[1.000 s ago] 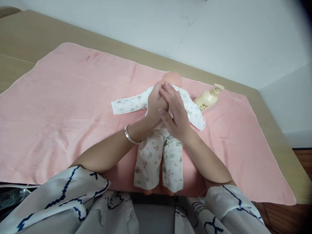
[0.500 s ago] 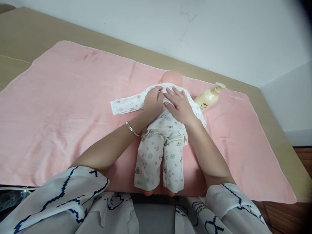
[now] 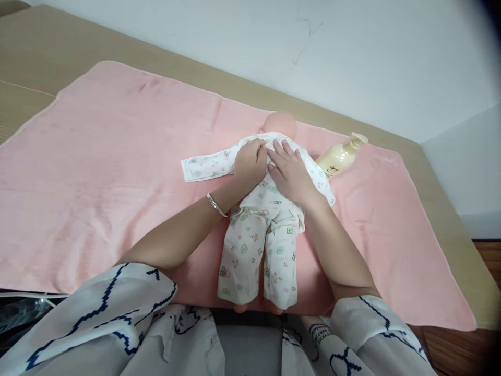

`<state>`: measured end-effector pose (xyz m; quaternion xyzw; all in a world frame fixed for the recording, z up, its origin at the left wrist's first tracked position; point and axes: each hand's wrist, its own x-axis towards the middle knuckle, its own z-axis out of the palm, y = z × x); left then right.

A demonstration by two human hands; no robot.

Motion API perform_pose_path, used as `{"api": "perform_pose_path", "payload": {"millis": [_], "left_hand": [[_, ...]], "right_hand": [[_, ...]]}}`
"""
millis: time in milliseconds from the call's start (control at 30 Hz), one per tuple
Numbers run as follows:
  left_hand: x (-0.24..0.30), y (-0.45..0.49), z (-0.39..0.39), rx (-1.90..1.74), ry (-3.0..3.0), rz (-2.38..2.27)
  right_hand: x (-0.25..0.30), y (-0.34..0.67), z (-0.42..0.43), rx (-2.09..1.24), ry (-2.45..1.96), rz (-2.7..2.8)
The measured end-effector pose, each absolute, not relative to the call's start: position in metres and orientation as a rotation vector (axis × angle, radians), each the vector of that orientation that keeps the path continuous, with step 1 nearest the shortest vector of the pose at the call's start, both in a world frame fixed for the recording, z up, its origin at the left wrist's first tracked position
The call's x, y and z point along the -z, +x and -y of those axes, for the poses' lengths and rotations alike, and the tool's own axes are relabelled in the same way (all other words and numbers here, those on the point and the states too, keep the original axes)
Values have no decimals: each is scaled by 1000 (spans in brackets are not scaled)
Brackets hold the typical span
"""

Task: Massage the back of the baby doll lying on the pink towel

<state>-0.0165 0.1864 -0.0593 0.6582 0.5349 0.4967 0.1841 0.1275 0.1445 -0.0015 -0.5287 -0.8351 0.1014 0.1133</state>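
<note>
A baby doll [image 3: 280, 125] lies on a pink towel [image 3: 105, 172], dressed in a white printed top and trousers [image 3: 258, 250], head away from me. My left hand [image 3: 250, 164], with a silver bracelet at the wrist, rests on the doll's chest with its fingers curled on the fabric. My right hand [image 3: 289, 175] lies flat beside it on the chest, fingers stretched out. One empty sleeve [image 3: 207, 166] of the top sticks out to the left.
A cream pump bottle [image 3: 340, 155] lies on its side on the towel just right of the doll. The towel covers a tan table [image 3: 35, 62] set against a white wall. My patterned sleeves fill the bottom of the view.
My hands were clasped together above the doll a second ago. They have come apart and gone down onto the doll's chest, where they now rest side by side.
</note>
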Motion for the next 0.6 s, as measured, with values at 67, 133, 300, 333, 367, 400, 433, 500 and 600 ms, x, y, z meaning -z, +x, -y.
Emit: {"api": "perform_pose_path", "payload": {"millis": [67,133,300,333,367,400,433,500,600], "left_hand": [[60,-16,-187,-1412,1874,-1505],[60,-15,-186,-1435,1873,-1496],[56,-15,-181,-1429,1859,-1516],[56,-15,-181,-1425,1856,-1523],[56,-15,-181,-1422,1854,-1527],[56,-15,-181,-1422,1851,-1529],[57,-15,-182,-1421,1849,-1529],[57,-15,-183,-1413,1860,-1531],[58,-15,-184,-1386,1897,-1540]], "right_hand": [[6,138,-160,-333,-1569,2359],[10,141,-164,-309,-1655,2251],[9,121,-134,-122,-1734,2237],[8,116,-128,-103,-1688,2286],[5,113,-123,-96,-1636,2337],[3,112,-121,-99,-1590,2380],[2,112,-121,-112,-1555,2411],[0,116,-128,-173,-1531,2429],[2,128,-145,-281,-1589,2352]]}}
